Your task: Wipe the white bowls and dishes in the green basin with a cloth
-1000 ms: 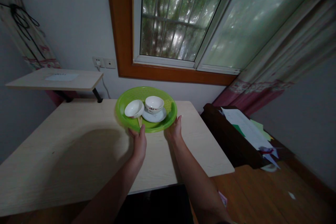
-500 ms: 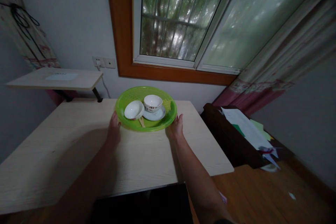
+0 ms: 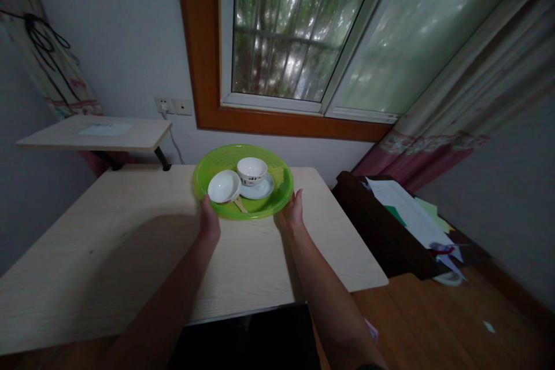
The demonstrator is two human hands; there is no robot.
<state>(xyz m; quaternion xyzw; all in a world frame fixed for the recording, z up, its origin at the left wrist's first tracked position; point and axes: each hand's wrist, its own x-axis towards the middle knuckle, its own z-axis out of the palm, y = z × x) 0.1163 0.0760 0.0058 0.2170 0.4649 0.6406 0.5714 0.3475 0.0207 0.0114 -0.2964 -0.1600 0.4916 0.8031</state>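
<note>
the green basket (image 3: 225, 156) is at the table's (image 3: 247, 272) edge nearest the window (image 3: 299, 29). your left hand (image 3: 210, 221) and right hand (image 3: 293, 211) are at its rim, away from the window; hidden fingers leave their clamp unclear. it looks light and slightly flexible; the bowls (image 3: 224, 186) and saucer (image 3: 265, 188) seem slick, breakable, so grip opposite sides, level.

mid-frame, the basin (image 3: 277, 193) is at the far side of the table (image 3: 130, 266), below the window (image 3: 299, 29). in it, the left bowl (image 3: 224, 187) lies beside the plate (image 3: 261, 190), which bears the right bowl (image 3: 252, 170); the chopsticks (image 3: 240, 204) lie in front. at left, the shelf (image 3: 147, 134) holds a sheet (image 3: 105, 129); at lower right, papers (image 3: 405, 205) top the cabinet (image 3: 377, 237).
</note>
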